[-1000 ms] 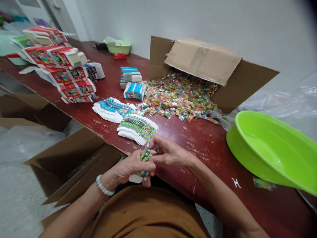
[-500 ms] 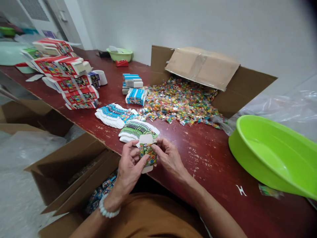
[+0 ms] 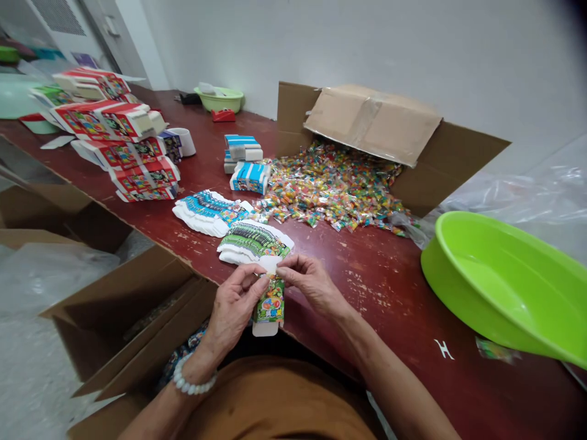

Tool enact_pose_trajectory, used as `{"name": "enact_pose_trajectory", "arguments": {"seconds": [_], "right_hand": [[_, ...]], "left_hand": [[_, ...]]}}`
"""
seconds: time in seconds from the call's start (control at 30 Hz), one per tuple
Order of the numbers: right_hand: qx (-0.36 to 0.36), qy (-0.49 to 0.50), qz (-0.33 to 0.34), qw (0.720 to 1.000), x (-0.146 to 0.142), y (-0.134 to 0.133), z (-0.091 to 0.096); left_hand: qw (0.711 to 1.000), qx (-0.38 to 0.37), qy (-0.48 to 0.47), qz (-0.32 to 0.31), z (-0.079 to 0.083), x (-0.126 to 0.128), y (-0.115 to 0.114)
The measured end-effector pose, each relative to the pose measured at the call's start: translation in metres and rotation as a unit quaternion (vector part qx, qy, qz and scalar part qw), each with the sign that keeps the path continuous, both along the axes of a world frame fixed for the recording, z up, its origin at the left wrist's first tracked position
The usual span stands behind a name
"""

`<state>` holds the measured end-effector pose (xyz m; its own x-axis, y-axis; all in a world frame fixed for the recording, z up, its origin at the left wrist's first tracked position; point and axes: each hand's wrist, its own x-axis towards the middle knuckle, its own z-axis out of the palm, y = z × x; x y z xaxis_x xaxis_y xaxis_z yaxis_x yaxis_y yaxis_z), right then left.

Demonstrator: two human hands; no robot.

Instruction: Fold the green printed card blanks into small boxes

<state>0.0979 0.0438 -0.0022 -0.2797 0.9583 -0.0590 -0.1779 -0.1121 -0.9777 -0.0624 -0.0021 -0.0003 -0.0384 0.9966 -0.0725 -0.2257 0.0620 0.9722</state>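
Between my two hands is a small green printed candy box (image 3: 271, 304), held over the table's front edge with a white flap hanging at its lower end. My left hand (image 3: 236, 308) is closed on its upper left side. At the upper right, my right hand (image 3: 314, 284) pinches the white top flap with thumb and fingers. Just beyond lies a fanned stack of flat green boxes (image 3: 254, 240), and left of it a fanned stack of flat blue boxes (image 3: 208, 212). The inside of the held box is hidden.
Wrapped candies (image 3: 328, 189) spill from a tipped cardboard carton (image 3: 373, 122). A bright green basin (image 3: 495, 287) stands at the right. Blue bundles (image 3: 250, 177) and stacked red boxes (image 3: 105, 122) sit farther left. Open cartons (image 3: 137, 305) stand below the table edge (image 3: 183, 261).
The candy box has turned more upright and its lower end has dropped towards me. Both hands have moved to its top flap. The view has shifted slightly.
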Motion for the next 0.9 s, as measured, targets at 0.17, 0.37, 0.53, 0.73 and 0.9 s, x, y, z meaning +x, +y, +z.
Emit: {"name": "enact_pose_trajectory", "arguments": {"seconds": [0.17,0.37,0.53,0.73,0.9], "right_hand": [[0.117,-0.06,0.038,0.991,0.005,0.003,0.005],[0.202,-0.111,-0.035,0.972,0.002,-0.013,-0.003],[0.074,-0.05,0.045,0.995,0.0,-0.013,0.002],[0.01,-0.005,0.119,0.993,0.0,-0.001,0.015],[0.06,-0.026,0.064,0.996,0.004,-0.002,0.022]], "left_hand": [[1.0,0.014,-0.006,0.007,0.004,0.001,0.0],[0.981,-0.136,-0.108,-0.092,0.008,0.002,-0.005],[0.97,-0.192,-0.098,-0.11,0.007,0.005,-0.006],[0.984,-0.093,-0.048,-0.145,0.0,0.004,-0.004],[0.983,-0.073,-0.053,-0.163,-0.004,-0.002,-0.005]]}}
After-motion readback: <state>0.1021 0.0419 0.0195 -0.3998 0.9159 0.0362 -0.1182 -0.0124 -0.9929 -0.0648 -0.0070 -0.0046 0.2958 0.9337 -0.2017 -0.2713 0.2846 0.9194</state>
